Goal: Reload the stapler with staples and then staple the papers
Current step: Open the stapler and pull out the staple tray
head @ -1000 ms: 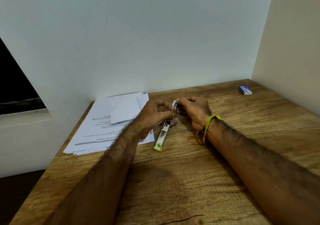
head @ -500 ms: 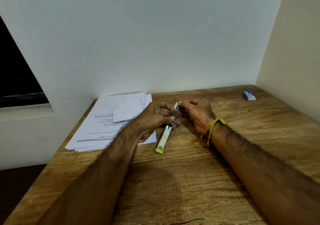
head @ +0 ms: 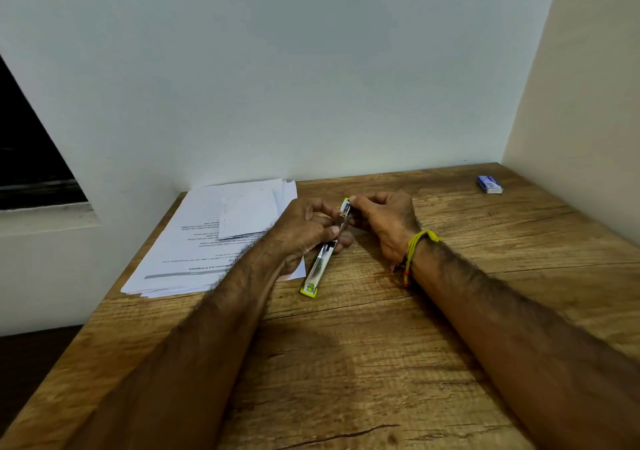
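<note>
Near the middle of the counter [head: 346,363], your left hand [head: 304,231] pinches the opened stapler [head: 323,259] with its fingers closed around its middle, the yellow end resting on the wood. Your right hand [head: 384,219] grips the raised far end between curled fingers. Papers [head: 207,241] lie just beside, left.

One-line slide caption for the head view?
Both hands, left and right, work the opened stapler beside the papers.
</note>
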